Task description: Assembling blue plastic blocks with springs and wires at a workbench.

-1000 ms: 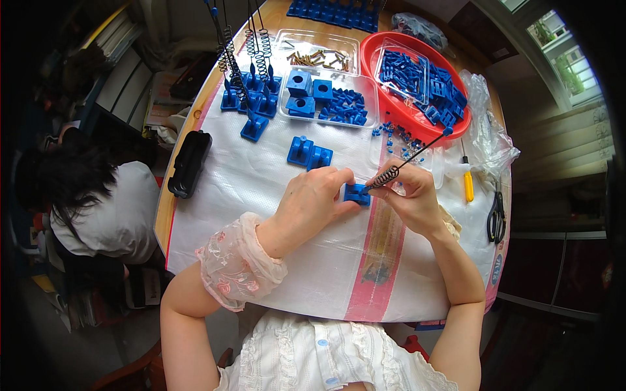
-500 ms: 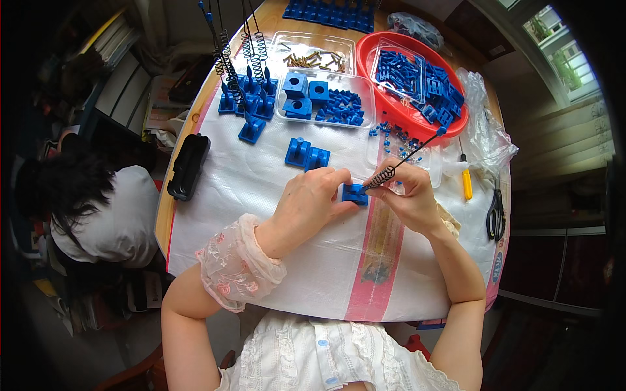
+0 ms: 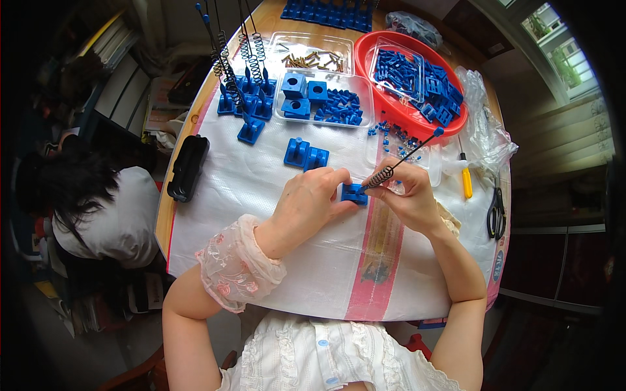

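My left hand (image 3: 309,198) is closed, thumb and fingers pinching the left side of a small blue plastic base (image 3: 353,193) held low over the sheet. In my right hand (image 3: 413,201) a black wire rod with a coiled spring (image 3: 381,177) is pinched near its lower end, which meets the blue base. The rod slants up to the right and ends in a blue tip (image 3: 438,131). Just beyond my left hand lie two blue bases (image 3: 306,154) with upright pegs. My fingers partly cover the joint between rod and base.
Finished-looking spring rods on blue bases (image 3: 250,130) stand at the far left. Clear boxes hold blue parts (image 3: 339,107) and brass screws (image 3: 313,62). A red basin (image 3: 365,52), yellow-handled screwdriver (image 3: 467,183), black scissors (image 3: 496,215) and black case (image 3: 189,168) lie around. A person (image 3: 107,212) sits at left.
Both hands keep almost the same place and grip on the base and spring rod. The person at left has shifted slightly.
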`<state>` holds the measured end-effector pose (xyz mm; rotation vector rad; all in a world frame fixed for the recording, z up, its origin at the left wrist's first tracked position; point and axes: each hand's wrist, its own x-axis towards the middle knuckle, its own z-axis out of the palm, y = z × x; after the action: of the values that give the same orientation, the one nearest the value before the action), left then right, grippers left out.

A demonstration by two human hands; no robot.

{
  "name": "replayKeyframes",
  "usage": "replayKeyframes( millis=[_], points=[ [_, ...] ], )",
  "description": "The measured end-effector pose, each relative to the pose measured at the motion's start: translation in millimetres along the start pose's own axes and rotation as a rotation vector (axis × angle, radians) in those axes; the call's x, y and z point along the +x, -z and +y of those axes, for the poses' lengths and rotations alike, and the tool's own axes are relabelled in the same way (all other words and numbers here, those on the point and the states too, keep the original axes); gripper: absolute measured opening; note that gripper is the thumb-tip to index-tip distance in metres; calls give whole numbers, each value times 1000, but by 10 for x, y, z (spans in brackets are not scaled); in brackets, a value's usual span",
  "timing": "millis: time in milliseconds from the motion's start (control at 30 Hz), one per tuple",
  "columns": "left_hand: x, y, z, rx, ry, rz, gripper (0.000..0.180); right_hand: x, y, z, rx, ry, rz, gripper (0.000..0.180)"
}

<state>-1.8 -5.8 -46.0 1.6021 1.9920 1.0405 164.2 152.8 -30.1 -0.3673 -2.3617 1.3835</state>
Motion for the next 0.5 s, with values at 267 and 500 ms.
replayKeyframes(
  millis=[267, 500],
  points=[
    [3, -8, -13, 3, -12, 4, 33, 6, -3, -20, -14, 0, 4, 19],
    [3, -9, -3, 6, -13, 6, 34, 6, -21, -23, 13, 26, 19, 15]
  ],
)
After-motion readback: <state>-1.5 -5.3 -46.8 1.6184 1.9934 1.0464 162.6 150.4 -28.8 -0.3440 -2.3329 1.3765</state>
